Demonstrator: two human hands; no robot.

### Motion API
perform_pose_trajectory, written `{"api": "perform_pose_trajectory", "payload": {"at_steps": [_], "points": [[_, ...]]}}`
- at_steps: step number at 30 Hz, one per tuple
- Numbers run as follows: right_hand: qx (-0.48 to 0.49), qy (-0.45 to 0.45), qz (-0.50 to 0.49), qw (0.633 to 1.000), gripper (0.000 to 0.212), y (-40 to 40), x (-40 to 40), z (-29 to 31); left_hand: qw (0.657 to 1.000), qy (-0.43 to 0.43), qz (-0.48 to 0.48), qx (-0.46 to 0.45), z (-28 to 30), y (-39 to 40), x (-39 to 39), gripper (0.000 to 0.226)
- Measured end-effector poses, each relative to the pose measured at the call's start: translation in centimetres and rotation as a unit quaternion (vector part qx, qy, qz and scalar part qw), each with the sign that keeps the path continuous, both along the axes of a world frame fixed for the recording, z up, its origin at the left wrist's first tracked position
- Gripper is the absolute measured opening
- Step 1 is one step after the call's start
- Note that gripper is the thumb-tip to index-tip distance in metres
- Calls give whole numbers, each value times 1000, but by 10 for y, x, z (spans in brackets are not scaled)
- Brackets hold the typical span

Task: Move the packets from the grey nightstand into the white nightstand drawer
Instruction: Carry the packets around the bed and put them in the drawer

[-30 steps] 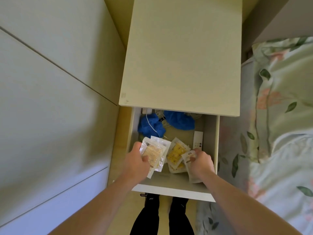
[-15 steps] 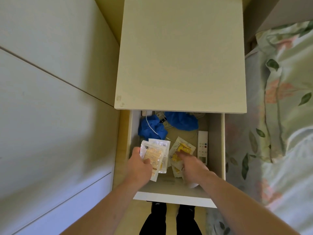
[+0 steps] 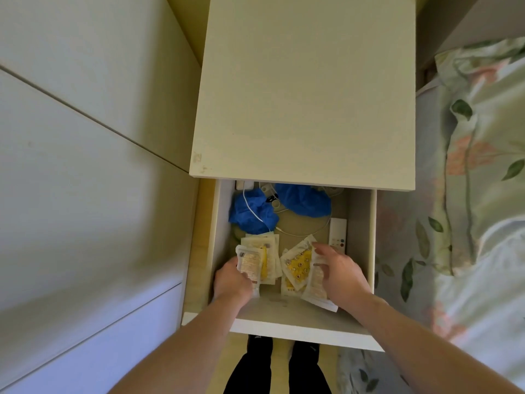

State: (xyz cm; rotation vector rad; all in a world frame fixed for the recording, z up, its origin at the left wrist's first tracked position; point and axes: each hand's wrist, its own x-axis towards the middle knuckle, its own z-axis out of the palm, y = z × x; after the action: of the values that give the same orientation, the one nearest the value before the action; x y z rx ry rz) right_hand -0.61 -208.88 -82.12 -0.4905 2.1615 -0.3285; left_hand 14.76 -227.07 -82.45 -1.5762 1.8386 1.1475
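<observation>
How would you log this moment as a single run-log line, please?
phase: placing packets | left hand: grips packet stack | right hand: open over yellow packets | place: white drawer, open

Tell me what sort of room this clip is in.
Most likely a bedroom: a white nightstand with its drawer pulled open stands beside a bed with floral bedding.

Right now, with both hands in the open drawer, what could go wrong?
The left hand grips a stack of packets near the drawer's left wall; loose ones could slip out. The right hand hovers over the yellow packets, close to the thin white cable and remote, and might snag or nudge them.
</observation>
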Motion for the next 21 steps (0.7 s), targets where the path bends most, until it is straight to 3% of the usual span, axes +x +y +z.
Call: {"api": "perform_pose_trajectory", "payload": {"at_steps": [5,9,13,17,21], "points": [[-19,-11,-7,1000,94,-9,1,7,998,21,-20,-54,7,1,0,25],[-4,-28,-13,1000,103,-17,6,2,998,61,4,-33,10,-1,-7,36],[35,-52,-11,998,96,-17,14,-7,1000,22,16,10,1,-6,-17,37],[20,-59,-73,995,79,-10,21,-2,996,-40,51,61,-5,-3,-24,32],[7,-75,-112,991,73,3,27,10,996,-74,28,47,0,3,-22,29]]}}
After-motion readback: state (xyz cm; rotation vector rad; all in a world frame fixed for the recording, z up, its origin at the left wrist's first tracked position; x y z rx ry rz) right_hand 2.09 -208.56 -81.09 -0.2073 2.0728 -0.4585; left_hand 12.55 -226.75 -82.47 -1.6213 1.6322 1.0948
